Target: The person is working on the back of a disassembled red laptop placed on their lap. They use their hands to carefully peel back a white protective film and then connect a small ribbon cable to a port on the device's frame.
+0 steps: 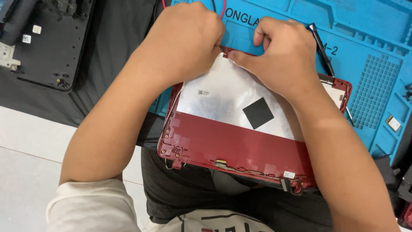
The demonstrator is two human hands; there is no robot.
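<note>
While both hands pinch its 12 o'clock edge, the red laptop lid lies across the person's lap, half on the blue mat. Left hand and right hand are closed on the rim — thin, light, likely flexible, with delicate foil backing; it is best gripped by its edges.

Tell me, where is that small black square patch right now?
The black square patch sits on the silver foil sheet inside the red laptop lid, near the picture's centre, just below the right hand.

There was one view only, from the person's head, looking steeply down and close over both forearms at the red laptop lid across their lap, blue mat beyond
</note>
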